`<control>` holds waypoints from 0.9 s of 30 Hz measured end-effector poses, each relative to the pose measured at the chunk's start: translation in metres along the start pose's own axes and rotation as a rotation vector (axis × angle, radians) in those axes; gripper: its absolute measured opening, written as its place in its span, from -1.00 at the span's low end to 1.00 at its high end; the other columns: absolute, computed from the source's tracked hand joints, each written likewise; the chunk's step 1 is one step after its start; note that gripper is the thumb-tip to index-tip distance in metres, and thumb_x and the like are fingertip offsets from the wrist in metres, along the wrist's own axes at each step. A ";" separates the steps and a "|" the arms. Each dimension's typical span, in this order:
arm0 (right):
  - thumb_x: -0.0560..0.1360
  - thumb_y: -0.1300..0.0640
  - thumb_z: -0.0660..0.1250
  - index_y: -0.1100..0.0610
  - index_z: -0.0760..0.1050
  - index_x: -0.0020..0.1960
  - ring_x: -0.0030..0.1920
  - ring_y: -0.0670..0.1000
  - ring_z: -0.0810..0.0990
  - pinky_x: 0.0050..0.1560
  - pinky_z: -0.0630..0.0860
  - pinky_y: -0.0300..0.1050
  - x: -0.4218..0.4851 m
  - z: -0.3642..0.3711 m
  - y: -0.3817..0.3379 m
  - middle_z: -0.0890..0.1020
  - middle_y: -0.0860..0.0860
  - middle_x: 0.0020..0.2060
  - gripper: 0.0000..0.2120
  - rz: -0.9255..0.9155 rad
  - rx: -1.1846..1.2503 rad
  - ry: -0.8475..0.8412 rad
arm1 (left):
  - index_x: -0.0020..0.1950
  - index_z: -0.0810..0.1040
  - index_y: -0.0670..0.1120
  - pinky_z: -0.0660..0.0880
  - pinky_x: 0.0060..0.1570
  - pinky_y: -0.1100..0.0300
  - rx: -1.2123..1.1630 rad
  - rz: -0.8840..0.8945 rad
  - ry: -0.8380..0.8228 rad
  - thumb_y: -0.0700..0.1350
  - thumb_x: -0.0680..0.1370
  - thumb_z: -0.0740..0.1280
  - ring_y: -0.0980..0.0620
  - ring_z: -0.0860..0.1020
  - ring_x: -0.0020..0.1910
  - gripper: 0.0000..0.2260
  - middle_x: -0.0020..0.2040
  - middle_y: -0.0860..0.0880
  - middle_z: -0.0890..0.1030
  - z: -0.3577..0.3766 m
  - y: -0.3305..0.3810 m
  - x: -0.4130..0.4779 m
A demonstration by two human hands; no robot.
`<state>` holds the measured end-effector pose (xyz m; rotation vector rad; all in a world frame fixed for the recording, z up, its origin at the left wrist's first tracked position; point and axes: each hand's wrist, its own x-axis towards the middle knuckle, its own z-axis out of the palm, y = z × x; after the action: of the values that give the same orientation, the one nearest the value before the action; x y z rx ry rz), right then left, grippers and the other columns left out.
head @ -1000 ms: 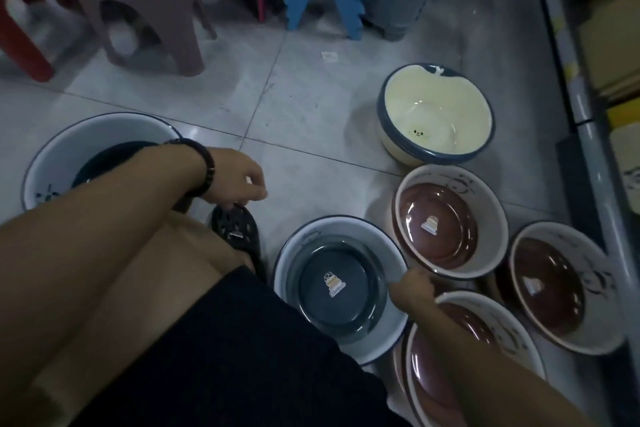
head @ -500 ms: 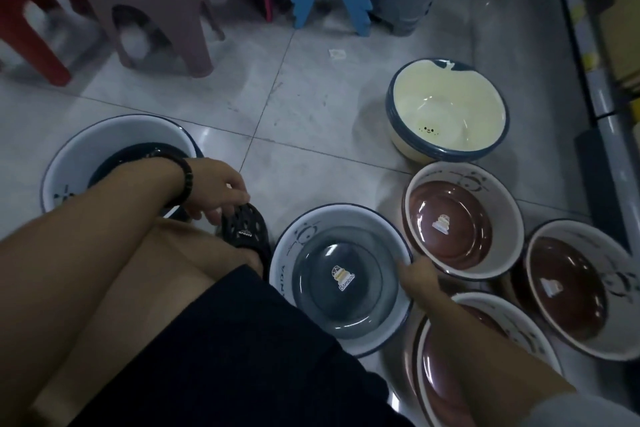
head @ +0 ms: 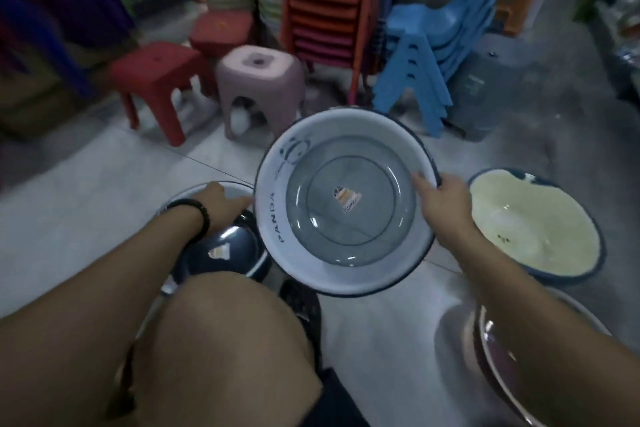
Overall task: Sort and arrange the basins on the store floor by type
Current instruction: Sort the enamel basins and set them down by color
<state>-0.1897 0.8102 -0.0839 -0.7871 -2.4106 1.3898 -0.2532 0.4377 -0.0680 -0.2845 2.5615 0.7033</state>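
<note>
Head view looks down past my bent knee at a pale tiled floor (head: 86, 191). I hold a round white plastic basin with a grey bottom and dark rim (head: 346, 246) up off the floor, tipped so its inside faces me; a panda drawing and the word PANDA run along its left wall, and a small sticker sits in the middle of its bottom. My right grip (head: 446, 204) clasps the basin's right rim, thumb over the edge on the inside and fingers behind it. My left grip (head: 221, 203), with a black beaded bracelet (head: 195, 215) on the wrist, reaches to the basin's left edge; its fingertips are hidden behind the rim, so I cannot tell whether they curl round it.

Below my left grip, a second white basin with a dark navy bottom (head: 242, 246) rests on the floor. To the right of the held basin a cream basin with a dark blue rim (head: 533, 229) stands on the floor. At the lower right, partly behind my right forearm, lies a blurred basin with a brownish inside (head: 491, 347). A black sandal (head: 301, 302) shows just beside my knee.

Further back stand a mauve plastic stool (head: 258, 80), a red plastic stool (head: 156, 69), a stack of orange chairs (head: 325, 0) and a stack of blue chairs (head: 436, 55).
</note>
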 end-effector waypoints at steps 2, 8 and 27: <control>0.57 -0.09 0.45 0.09 0.64 -0.17 -0.19 0.10 0.67 -0.21 0.56 0.03 0.011 0.036 -0.040 0.70 0.11 -0.26 -0.72 -0.050 0.066 -0.066 | 0.51 0.34 -0.03 0.58 0.14 -0.08 -0.190 0.028 0.084 0.39 0.55 0.28 -0.18 0.60 0.19 -0.31 0.35 -0.12 0.56 -0.008 -0.029 0.003; 0.43 -0.22 0.45 0.22 0.69 -0.04 -0.30 -0.02 0.62 -0.21 0.63 0.07 0.010 0.157 -0.110 0.69 0.05 -0.30 -0.53 -0.188 0.131 -0.303 | 0.18 0.52 -0.05 0.66 0.00 -0.19 -0.670 -0.107 0.424 0.08 0.61 0.40 -0.15 0.64 0.01 -0.74 0.10 -0.10 0.65 -0.008 -0.130 0.019; 0.59 0.19 0.44 0.17 0.59 0.24 -0.14 0.01 0.66 -0.16 0.63 -0.06 -0.005 0.333 0.010 0.65 0.00 -0.12 -0.76 -0.078 -0.232 -0.597 | 0.15 0.43 -0.05 0.55 -0.16 0.07 -0.428 -0.572 0.323 0.03 0.52 0.44 -0.13 0.59 -0.12 -0.69 0.00 -0.11 0.60 0.071 -0.241 0.100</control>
<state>-0.3369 0.5711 -0.2639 -0.3402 -3.0550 1.4905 -0.2381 0.2632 -0.2740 -1.2997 2.3876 1.0232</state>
